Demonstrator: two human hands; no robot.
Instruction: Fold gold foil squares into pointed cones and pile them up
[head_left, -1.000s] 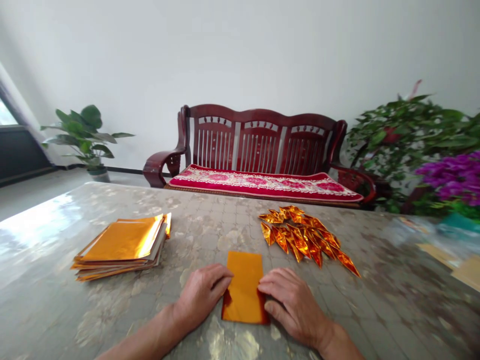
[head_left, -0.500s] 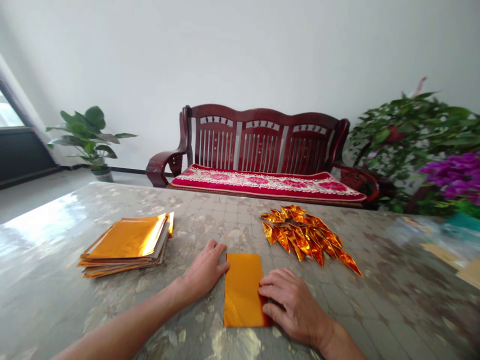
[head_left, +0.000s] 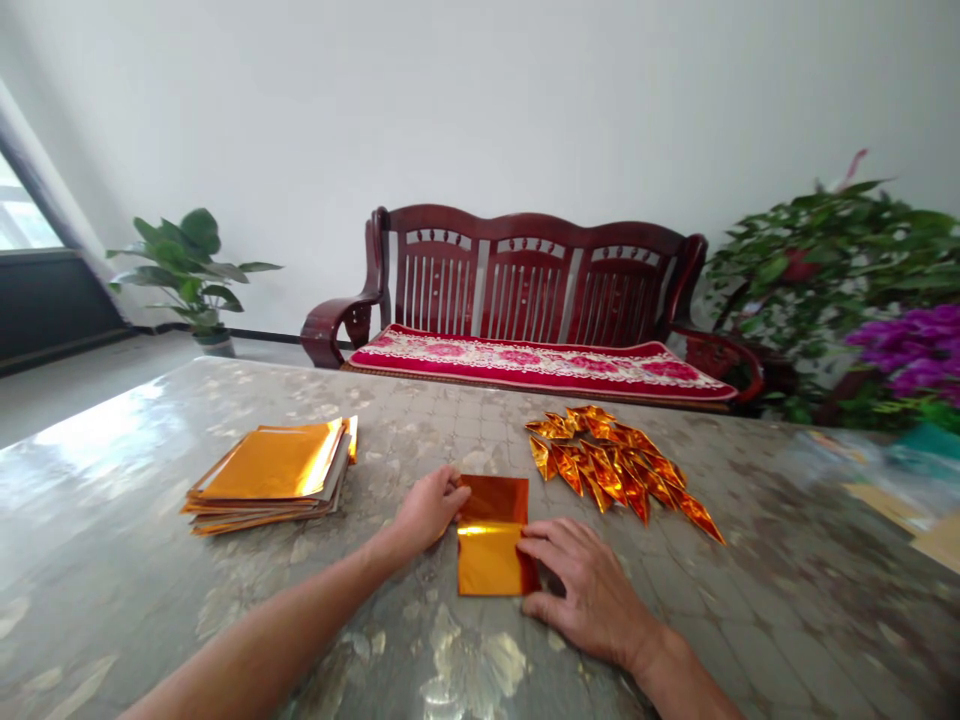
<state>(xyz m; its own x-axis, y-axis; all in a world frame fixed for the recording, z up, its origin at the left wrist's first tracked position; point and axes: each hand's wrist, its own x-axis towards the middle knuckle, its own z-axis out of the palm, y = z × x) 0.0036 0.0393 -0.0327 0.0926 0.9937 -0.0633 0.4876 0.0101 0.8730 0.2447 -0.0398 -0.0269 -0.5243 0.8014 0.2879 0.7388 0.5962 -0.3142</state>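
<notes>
A rectangular piece of gold foil paper (head_left: 491,565) is in front of me on the table, with a bend across its middle and a darker far half. My left hand (head_left: 435,508) pinches its far left edge between thumb and fingers. On the right edge, my right hand (head_left: 581,590) has its curled fingers and thumb on the paper. To the left lies a stack of gold foil sheets (head_left: 270,465). Beyond my right hand is a pile of folded, pointed gold foil pieces (head_left: 615,460).
The table (head_left: 397,430) has a glossy, patterned cover. A wooden bench (head_left: 525,270) with a red floral cushion (head_left: 540,362) stands behind it. Plastic bags (head_left: 847,455) and brown cardboard (head_left: 892,508) lie at the right. Potted plants (head_left: 187,265) and purple flowers (head_left: 915,350) flank the bench.
The foil paper lay flat as a longer rectangle; now it is bent across the middle and looks shorter. My left hand has closed on its edge. Both hands have shifted slightly.
</notes>
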